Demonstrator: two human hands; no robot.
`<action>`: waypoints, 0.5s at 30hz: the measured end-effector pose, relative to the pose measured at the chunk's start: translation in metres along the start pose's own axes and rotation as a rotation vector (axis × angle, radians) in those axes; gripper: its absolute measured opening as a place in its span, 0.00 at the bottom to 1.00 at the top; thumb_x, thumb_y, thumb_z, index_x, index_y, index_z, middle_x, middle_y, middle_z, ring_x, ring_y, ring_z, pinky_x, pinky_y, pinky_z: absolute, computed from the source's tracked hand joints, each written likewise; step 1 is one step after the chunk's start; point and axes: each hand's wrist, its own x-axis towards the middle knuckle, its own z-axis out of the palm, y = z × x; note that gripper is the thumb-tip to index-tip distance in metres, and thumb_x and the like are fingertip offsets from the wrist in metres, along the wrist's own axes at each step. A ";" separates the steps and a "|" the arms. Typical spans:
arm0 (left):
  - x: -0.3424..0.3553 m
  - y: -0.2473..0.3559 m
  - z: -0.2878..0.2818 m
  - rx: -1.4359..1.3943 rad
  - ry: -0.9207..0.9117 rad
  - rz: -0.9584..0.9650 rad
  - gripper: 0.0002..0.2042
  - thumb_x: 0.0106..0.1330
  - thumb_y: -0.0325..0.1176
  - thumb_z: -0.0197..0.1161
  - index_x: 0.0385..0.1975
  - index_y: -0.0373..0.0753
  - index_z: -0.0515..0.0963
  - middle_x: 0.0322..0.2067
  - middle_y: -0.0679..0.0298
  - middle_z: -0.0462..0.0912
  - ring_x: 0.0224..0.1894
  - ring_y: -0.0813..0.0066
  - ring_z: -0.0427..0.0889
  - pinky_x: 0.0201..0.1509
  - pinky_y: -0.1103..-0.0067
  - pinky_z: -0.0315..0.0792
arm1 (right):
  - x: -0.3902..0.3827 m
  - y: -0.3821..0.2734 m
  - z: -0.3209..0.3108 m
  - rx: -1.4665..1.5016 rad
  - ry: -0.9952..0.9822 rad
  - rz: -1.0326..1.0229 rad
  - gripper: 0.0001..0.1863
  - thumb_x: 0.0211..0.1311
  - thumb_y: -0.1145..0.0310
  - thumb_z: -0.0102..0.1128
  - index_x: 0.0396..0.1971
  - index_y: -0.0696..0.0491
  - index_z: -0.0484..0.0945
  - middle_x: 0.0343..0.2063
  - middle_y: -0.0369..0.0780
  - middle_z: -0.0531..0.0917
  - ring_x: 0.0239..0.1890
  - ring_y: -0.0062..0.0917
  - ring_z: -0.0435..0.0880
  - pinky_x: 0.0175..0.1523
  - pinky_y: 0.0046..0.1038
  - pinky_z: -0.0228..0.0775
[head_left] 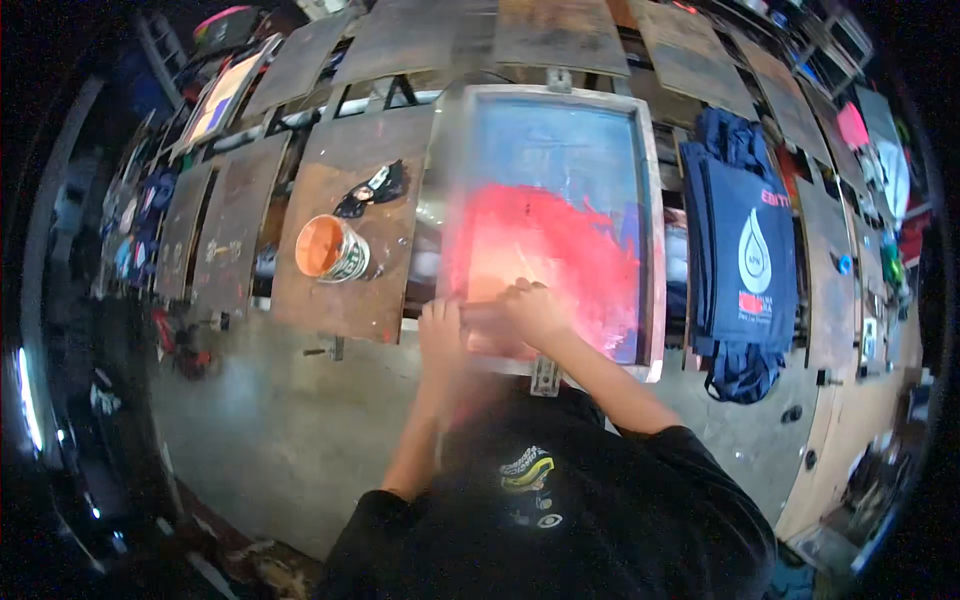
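A screen printing frame point(650, 190) with pale wooden edges lies in front of me, its mesh blue at the far end. Wet red ink point(560, 235) is spread over the middle and near part of the mesh. Close to the near edge, a brownish squeegee point(484, 314), partly blurred, stretches between my hands. My left hand point(441, 330) is closed on its left end, and that arm is smeared by motion. Fingers bent over the right end, my right hand point(532, 312) grips it too. The squeegee's blade is hidden from sight.
Left of the frame, a brown board point(340, 300) carries an open tub of orange-red ink point(349, 262) and a crumpled dark cloth point(374, 188). To the right, a navy tote bag point(735, 260) with a white drop print lies on another board. A metal hinge clamp point(545, 378) sits at the near edge.
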 end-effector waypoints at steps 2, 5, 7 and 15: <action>-0.019 0.012 0.003 -0.048 0.066 -0.072 0.19 0.52 0.30 0.70 0.43 0.36 0.73 0.42 0.52 0.74 0.49 0.48 0.71 0.54 0.59 0.67 | -0.008 -0.004 -0.019 0.030 -0.083 -0.048 0.05 0.49 0.67 0.59 0.24 0.49 0.83 0.30 0.37 0.85 0.41 0.29 0.84 0.43 0.35 0.80; -0.010 0.017 -0.003 -0.027 0.096 -0.088 0.17 0.54 0.32 0.70 0.42 0.37 0.74 0.41 0.53 0.75 0.48 0.49 0.72 0.52 0.60 0.67 | 0.005 0.013 -0.015 0.038 -0.144 -0.116 0.07 0.49 0.63 0.63 0.24 0.51 0.83 0.28 0.39 0.85 0.39 0.33 0.85 0.41 0.38 0.80; 0.016 0.013 -0.012 -0.006 0.038 -0.034 0.17 0.56 0.35 0.70 0.42 0.37 0.74 0.42 0.55 0.76 0.47 0.50 0.72 0.50 0.60 0.67 | 0.023 0.037 0.001 0.055 -0.135 -0.118 0.10 0.49 0.60 0.65 0.25 0.51 0.83 0.27 0.41 0.85 0.38 0.36 0.85 0.41 0.40 0.79; 0.052 -0.009 -0.018 -0.190 -0.254 0.113 0.23 0.52 0.38 0.75 0.42 0.34 0.74 0.43 0.50 0.78 0.50 0.47 0.75 0.53 0.61 0.70 | 0.015 0.052 -0.013 0.245 -0.263 -0.092 0.24 0.44 0.48 0.71 0.35 0.50 0.81 0.27 0.48 0.84 0.34 0.45 0.85 0.39 0.46 0.77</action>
